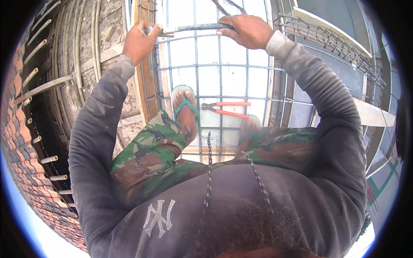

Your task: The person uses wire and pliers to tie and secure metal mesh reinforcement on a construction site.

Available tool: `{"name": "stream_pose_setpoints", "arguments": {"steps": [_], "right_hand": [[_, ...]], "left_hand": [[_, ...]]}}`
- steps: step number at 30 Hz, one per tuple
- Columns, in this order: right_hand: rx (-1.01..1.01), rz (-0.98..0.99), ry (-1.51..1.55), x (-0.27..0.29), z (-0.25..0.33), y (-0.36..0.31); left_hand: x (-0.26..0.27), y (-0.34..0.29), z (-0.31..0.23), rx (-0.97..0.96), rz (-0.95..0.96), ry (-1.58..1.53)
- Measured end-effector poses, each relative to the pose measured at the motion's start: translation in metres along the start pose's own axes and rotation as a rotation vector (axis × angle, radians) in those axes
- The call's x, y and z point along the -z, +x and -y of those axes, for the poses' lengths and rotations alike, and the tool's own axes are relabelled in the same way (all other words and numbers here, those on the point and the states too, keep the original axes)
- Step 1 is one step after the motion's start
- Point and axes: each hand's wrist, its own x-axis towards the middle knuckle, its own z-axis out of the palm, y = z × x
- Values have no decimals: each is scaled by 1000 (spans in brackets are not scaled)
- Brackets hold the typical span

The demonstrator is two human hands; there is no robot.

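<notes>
A dark, rough rod (195, 27) with a thinner, paler left end lies across between my hands, above the steel bar mesh (221, 66). My right hand (249, 32) is closed around its right end. At the other end, my left hand (142, 42) is closed, and a short greyish tip pokes up between thumb and fingers. Whether that tip belongs to the rod I cannot tell. Pincers (230, 104) with orange handles lie on the mesh between my feet, jaws to the left.
White sheeting lies under the mesh. My sandalled left foot (186, 107) stands on it. A wooden board (148, 86) edges the left side, beside a woven bamboo wall (109, 43). Roof tiles (30, 172) are far left. At right is a tied rebar cage (331, 45).
</notes>
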Motion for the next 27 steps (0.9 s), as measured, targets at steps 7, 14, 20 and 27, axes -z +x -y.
{"name": "stream_pose_setpoints", "arguments": {"steps": [7,14,20,27], "right_hand": [[-231,139,71,-52,-32,-91],[-264,243,33,-27,-11,-77],[-247,337,-193,0,7,-57],[-346,387,-14,-1,10,-65]], "left_hand": [[-115,-13,-31,69,491,140],[-131,-15,-12,178,540,143],[-161,-31,-18,85,604,250],[-160,-15,-10,-124,538,340]]}}
